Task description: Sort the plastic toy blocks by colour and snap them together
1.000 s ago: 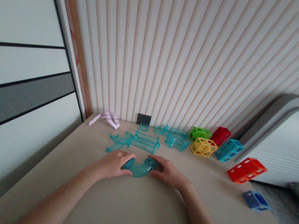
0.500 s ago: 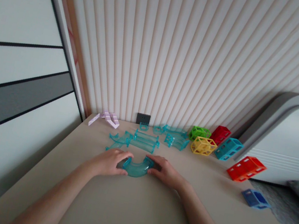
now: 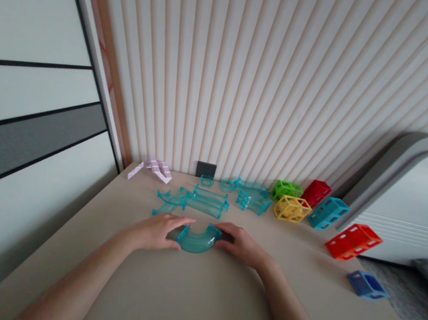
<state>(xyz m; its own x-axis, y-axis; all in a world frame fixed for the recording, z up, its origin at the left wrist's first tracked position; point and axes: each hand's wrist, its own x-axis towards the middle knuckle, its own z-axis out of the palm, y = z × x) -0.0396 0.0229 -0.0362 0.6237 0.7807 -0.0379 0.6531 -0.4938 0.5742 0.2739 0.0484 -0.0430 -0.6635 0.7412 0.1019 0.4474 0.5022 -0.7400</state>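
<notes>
A translucent teal curved tube piece [image 3: 197,242] lies on the table in front of me, bent like a U with its ends pointing away. My left hand [image 3: 162,232] is at its left end, thumb on the near side and fingers over the far side. At the right end, my right hand [image 3: 239,245] pinches the piece between thumb and fingers. Just beyond them are teal straight track pieces [image 3: 208,204] and a teal forked track piece [image 3: 171,200]. Farther right sits another teal track piece [image 3: 253,204].
Along the right stand open-frame blocks: green [image 3: 286,190], yellow [image 3: 292,209], dark red [image 3: 316,193], teal [image 3: 329,213], orange-red [image 3: 354,242] and blue [image 3: 367,285]. Lilac pieces [image 3: 159,169] lie at the back left. A ribbed wall [image 3: 229,74] with a black socket [image 3: 205,170] borders the table.
The view has shifted very slightly. My left fingers reach a little farther over the tube's far side and my right thumb has drawn back slightly; the tube stays in place.
</notes>
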